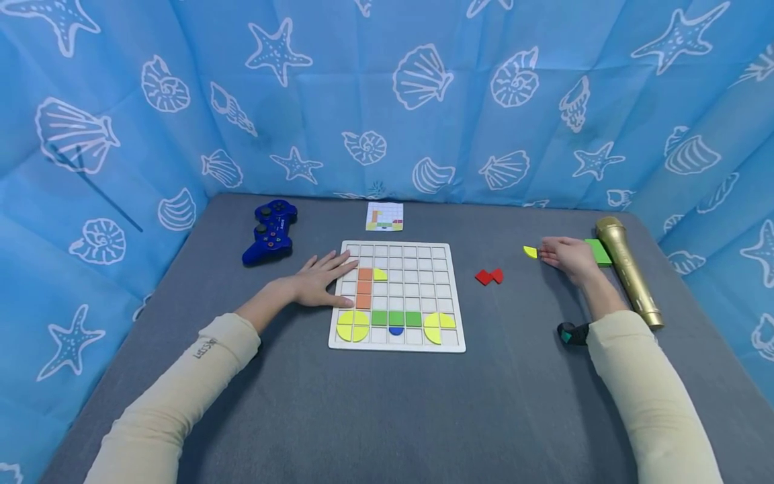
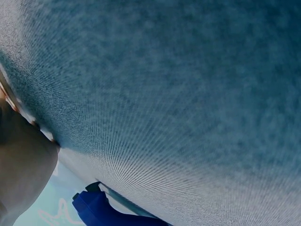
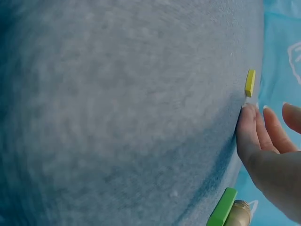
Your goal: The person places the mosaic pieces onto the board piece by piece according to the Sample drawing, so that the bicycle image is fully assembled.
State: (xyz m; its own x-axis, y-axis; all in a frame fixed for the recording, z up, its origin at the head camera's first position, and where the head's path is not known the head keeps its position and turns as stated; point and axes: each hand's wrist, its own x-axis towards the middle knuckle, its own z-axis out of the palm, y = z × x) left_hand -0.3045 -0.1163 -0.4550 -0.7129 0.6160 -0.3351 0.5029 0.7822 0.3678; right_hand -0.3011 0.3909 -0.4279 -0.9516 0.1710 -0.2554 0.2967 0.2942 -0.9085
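A white grid board (image 1: 411, 293) lies on the grey table. On it sit orange squares (image 1: 364, 288), green squares (image 1: 396, 318), a blue half-round piece (image 1: 396, 331) and yellow quarter-round pieces (image 1: 353, 327). My left hand (image 1: 317, 281) rests on the board's left edge with fingers spread. Over at the right, my right hand (image 1: 568, 255) is turned on its side at the table, fingers fairly straight. Its fingertips are beside a loose yellow quarter-round piece (image 1: 530, 252); whether they touch is unclear. In the right wrist view the yellow piece (image 3: 250, 83) lies just beyond the fingertips (image 3: 248, 109).
Two red pieces (image 1: 484, 277) lie right of the board. A green block (image 1: 597, 253) and a gold microphone (image 1: 629, 272) are past my right hand. Behind the board is a pattern card (image 1: 384, 217); a blue game controller (image 1: 270, 231) lies at the left. A blue curtain (image 1: 387, 101) encloses the table.
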